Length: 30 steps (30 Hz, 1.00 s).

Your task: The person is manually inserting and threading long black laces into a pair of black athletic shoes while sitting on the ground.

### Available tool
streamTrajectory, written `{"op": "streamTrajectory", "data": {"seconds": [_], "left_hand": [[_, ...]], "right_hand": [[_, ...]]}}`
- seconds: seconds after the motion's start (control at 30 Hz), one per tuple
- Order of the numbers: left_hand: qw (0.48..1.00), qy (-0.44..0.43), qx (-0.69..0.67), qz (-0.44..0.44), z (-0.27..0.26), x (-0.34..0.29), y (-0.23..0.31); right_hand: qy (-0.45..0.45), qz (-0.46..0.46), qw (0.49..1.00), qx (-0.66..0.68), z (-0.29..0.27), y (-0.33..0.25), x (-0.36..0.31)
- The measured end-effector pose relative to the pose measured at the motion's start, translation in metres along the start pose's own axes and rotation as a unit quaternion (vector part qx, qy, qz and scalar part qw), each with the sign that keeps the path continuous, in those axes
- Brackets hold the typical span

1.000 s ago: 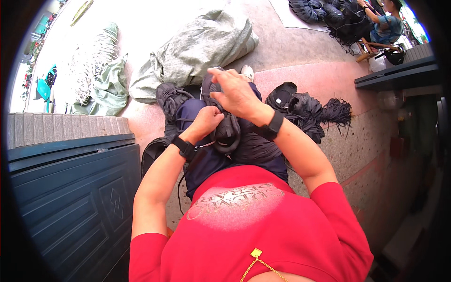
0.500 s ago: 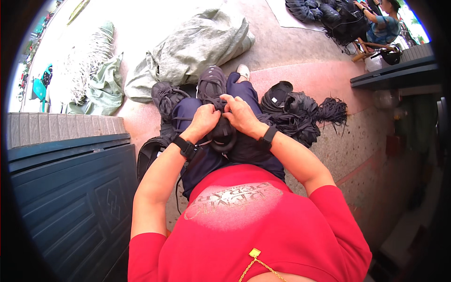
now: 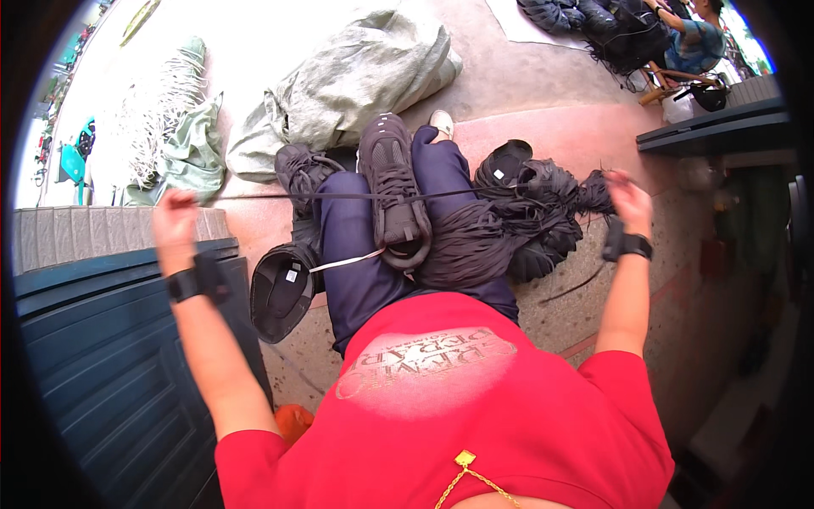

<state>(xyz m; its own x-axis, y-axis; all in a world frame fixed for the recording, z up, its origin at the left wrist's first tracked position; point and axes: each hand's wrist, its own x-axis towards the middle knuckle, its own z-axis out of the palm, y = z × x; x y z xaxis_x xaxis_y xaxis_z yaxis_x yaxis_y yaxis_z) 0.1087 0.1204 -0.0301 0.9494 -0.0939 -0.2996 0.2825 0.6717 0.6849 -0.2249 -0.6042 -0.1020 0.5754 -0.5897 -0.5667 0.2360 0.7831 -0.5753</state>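
A black sneaker (image 3: 393, 157) lies between my thighs, its heel opening toward me and its front laced. Across it runs a dark shoelace (image 3: 288, 196), stretched nearly straight from side to side. My left hand (image 3: 175, 222), closed, holds one end far out to the left by the blue door. Out on the right, beside the dark pile, my right hand (image 3: 629, 202) is closed on the other end; both hands are slightly blurred. A thick bundle of black laces (image 3: 471, 242) drapes over my right thigh. From near the sneaker's heel a white strip (image 3: 348, 261) reaches left.
Black shoe pieces flank my legs: a shoe upper (image 3: 284, 293) at the left, another shoe (image 3: 303, 174) beyond it, more at the right (image 3: 506, 165). A grey-green sack (image 3: 348, 81) lies ahead. A blue door (image 3: 127, 356) stands left. A person (image 3: 695, 42) sits far right.
My hands have gone from close together over the sneaker to wide apart, drawing the lace out between them. The shoe upper at left and the white strip now show more fully.
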Motion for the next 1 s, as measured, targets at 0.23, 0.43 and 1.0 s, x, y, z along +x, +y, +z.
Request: {"op": "streamTrajectory", "data": {"seconds": [0.23,0.43,1.0], "left_hand": [[0.969,0.177,0.147,0.088,-0.022,-0.024,0.085],[0.928,0.013,0.370,-0.045,0.032,-0.036,-0.099],[0.680,-0.150,0.709,0.114,0.097,-0.087,-0.229]], "right_hand": [[0.061,-0.100,0.991,-0.070,-0.028,-0.011,-0.012],[-0.195,-0.010,0.834,-0.516,0.123,0.182,-0.075],[-0.446,-0.284,0.597,-0.603,0.180,0.296,-0.092]]}}
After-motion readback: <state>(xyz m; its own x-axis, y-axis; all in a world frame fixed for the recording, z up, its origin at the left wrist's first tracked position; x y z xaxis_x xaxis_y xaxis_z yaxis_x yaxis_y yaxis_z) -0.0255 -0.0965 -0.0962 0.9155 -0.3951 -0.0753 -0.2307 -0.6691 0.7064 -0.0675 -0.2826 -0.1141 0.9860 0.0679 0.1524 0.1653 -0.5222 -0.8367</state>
